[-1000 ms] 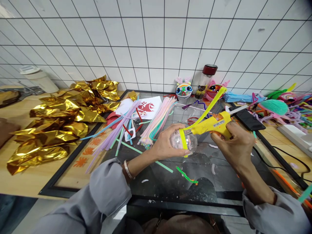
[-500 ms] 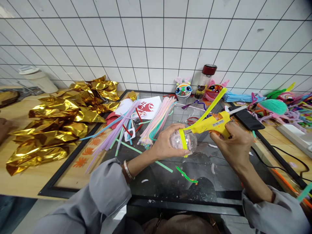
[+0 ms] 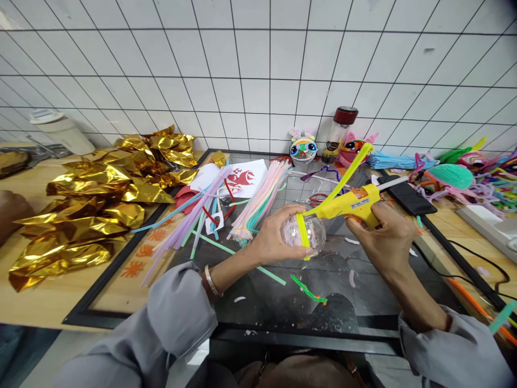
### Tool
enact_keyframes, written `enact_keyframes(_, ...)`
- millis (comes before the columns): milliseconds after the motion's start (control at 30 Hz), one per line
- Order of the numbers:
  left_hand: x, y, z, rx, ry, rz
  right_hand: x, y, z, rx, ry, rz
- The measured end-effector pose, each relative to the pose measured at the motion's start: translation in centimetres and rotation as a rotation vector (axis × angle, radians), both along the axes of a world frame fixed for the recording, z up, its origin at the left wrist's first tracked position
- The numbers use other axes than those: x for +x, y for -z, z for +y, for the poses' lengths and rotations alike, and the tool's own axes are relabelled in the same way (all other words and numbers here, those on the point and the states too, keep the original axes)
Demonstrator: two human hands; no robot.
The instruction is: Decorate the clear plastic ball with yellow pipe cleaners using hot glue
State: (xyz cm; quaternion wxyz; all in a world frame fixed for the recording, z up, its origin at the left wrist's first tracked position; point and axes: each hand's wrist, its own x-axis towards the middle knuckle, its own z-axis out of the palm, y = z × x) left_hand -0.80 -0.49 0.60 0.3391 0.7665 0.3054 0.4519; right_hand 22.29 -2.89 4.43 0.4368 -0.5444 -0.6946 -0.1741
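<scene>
My left hand [image 3: 278, 234] is closed around a clear plastic ball [image 3: 317, 237]. A yellow fuzzy strip [image 3: 302, 229] runs over the ball, and its loose end sticks up to the right behind the nozzle. In my right hand [image 3: 388, 231] is a yellow hot glue gun [image 3: 355, 206], with a white glue stick [image 3: 393, 183] poking from its back. The gun's tip meets the top of the ball near the strip; whether glue is coming out cannot be made out.
Gold foil [image 3: 100, 183] is heaped at left, near another person's hand [image 3: 14, 215]. Bundled pastel pipe cleaners [image 3: 258, 199] lie behind my left hand. A decorated ball [image 3: 302, 148] and glass bottle [image 3: 338, 134] stand by the wall. At right are a black phone [image 3: 407, 195] and cable [image 3: 484, 258].
The other person's hand at the far left has come further into view. My two hands, the ball and the glue gun have stayed almost where they were.
</scene>
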Motion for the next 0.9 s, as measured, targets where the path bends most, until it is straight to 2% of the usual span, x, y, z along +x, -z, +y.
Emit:
enact_keyframes(233,0.00,-0.04,-0.10,-0.016,0.001,-0.001,0.30,0.43,0.26,-0.001,-0.020,-0.007)
enact_keyframes(900,-0.07,0.01,0.00,-0.004,0.012,0.004,0.16,-0.01,0.01,0.037,-0.025,-0.025)
